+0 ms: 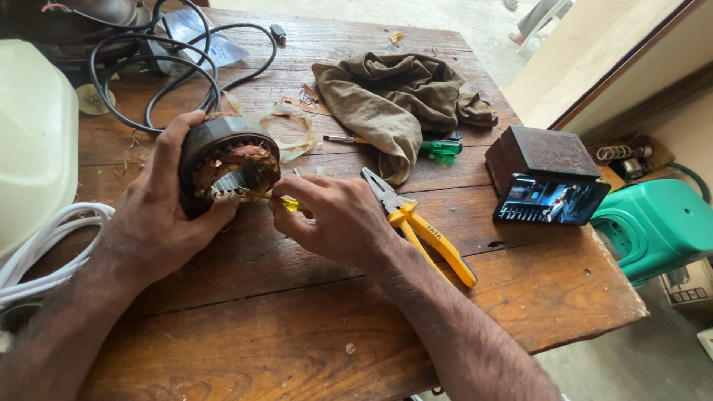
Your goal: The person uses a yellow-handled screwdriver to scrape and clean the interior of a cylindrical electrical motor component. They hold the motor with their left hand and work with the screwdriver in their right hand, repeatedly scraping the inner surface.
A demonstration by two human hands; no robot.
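Note:
My left hand [160,200] grips a round motor stator [223,160] with copper windings, tilted on the wooden table [282,327]. My right hand [338,219] holds a small yellow-handled screwdriver [278,199], its tip reaching into the stator's slotted core. Both hands sit near the middle of the table, close together.
Yellow-handled pliers [423,230] lie just right of my right hand. A brown cloth [394,100] covers part of a green screwdriver [438,147]. A phone [549,200] leans on a dark wooden box [542,152]. Black cable [160,67], white cable [44,245], green stool [657,226] at right.

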